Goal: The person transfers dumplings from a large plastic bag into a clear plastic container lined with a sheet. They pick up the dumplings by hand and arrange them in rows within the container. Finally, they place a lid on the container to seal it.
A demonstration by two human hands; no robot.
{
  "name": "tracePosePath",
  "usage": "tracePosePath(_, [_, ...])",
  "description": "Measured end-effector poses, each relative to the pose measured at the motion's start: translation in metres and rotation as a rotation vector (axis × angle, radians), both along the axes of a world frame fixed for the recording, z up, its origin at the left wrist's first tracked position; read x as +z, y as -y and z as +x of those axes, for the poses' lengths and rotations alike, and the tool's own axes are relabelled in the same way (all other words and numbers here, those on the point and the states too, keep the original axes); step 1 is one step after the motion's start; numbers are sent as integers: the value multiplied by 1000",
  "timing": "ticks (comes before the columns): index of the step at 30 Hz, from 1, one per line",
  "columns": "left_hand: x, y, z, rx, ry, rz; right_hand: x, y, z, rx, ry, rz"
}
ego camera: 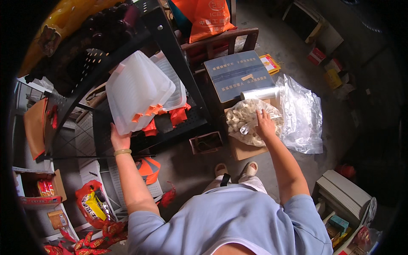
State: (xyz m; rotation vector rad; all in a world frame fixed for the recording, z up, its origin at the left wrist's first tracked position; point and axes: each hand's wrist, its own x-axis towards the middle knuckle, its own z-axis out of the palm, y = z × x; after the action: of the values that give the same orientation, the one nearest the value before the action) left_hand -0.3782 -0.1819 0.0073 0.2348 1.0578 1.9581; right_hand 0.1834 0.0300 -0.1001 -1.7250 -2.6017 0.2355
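Observation:
My left hand (121, 137) grips the lower corner of a stack of translucent plastic boxes (138, 89) with orange clips. The boxes are tilted above a black perforated metal shelf (169, 134); my fingers are partly hidden beneath them. Behind stands another translucent plastic container (173, 83). My right hand (265, 124) lies on a clear plastic bag (245, 122) full of pale, lumpy pieces, its fingers extended and slightly apart. That bag rests on a cardboard box (247, 151). Beside it are a roll of clear film (259, 93) and a crumpled clear plastic sheet (301, 118).
A dark cardboard box (237, 75) stands beyond the bag, near a wooden chair (223, 38) holding an orange bag (207, 19). Red decorations (95, 240) and a snack packet (94, 205) lie at lower left. Shelving (346, 191) with goods stands at right.

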Motion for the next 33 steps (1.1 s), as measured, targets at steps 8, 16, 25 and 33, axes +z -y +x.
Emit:
tracePosePath(8, [-20,10,-27,12,-52,-58,-17,-17,-2,61,74,38])
tracePosePath(16, [-15,26,-37,-49,-143,8,-11,-28,-13,50,22,19])
tracePosePath(25, [2,42,-9,68,-63,-5,-14,-26,-16,-98,-419,161])
tracePosePath(33, [-41,89,6,118,46,-172,3,-5,-31,-262,-620,212])
